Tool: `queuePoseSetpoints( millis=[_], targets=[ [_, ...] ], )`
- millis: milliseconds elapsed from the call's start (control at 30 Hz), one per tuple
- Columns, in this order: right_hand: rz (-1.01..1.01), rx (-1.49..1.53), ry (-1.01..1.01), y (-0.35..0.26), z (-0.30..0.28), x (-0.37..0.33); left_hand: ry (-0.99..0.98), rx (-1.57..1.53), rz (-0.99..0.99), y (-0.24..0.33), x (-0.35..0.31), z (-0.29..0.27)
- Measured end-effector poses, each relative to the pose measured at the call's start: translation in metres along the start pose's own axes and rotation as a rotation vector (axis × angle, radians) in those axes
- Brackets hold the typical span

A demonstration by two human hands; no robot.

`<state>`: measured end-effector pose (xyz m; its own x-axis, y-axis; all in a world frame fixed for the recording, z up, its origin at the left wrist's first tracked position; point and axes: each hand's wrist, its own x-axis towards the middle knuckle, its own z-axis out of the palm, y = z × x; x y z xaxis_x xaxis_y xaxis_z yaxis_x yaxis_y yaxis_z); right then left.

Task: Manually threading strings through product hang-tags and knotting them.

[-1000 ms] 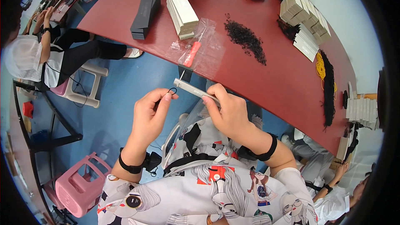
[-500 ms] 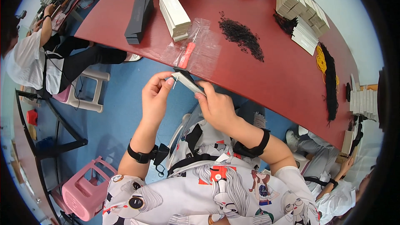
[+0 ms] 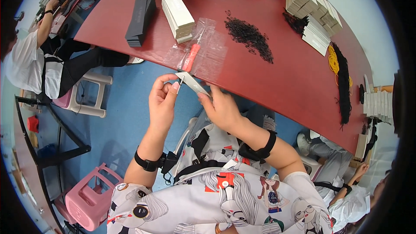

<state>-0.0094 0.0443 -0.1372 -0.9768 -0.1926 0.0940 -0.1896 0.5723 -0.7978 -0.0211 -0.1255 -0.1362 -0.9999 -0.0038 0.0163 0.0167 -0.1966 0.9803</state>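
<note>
At the table's near edge, my right hand (image 3: 223, 109) grips a white card tag (image 3: 193, 83), thumb on the near face and fingers behind it. The tag slants down toward that hand. My left hand (image 3: 163, 99) is closed in a pinch at the tag's upper left end, holding a thin dark strip with a pale tip (image 3: 179, 86). Exactly what this strip is, I cannot tell. Just beyond the tag, a red-handled awl (image 3: 191, 57) lies on clear plastic bags (image 3: 212, 45).
Beyond sit stacks of black tags (image 3: 141, 21) and white tags (image 3: 177, 15), and a pile of small black loops (image 3: 249, 37). More tag bundles (image 3: 310, 6), yellow cord (image 3: 333, 60) and black cords (image 3: 343, 86) lie right. A pink stool (image 3: 89, 199) stands left; people sit on both sides.
The tag has turned so more of its printed white face shows. My right hand has shifted slightly left along it; my left hand keeps its pinch at the tag's end.
</note>
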Motion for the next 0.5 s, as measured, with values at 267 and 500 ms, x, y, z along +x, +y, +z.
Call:
queuePoseSetpoints(
  millis=[267,500],
  targets=[
    [-0.125,-0.056,0.046,-0.002,-0.0001,0.0033,0.076,0.039,0.069,-0.0015,-0.0028,0.0048],
    [-0.14,-0.114,0.058,-0.0041,-0.001,0.0039,0.057,0.027,0.021,0.0016,-0.002,0.0057]
  ],
)
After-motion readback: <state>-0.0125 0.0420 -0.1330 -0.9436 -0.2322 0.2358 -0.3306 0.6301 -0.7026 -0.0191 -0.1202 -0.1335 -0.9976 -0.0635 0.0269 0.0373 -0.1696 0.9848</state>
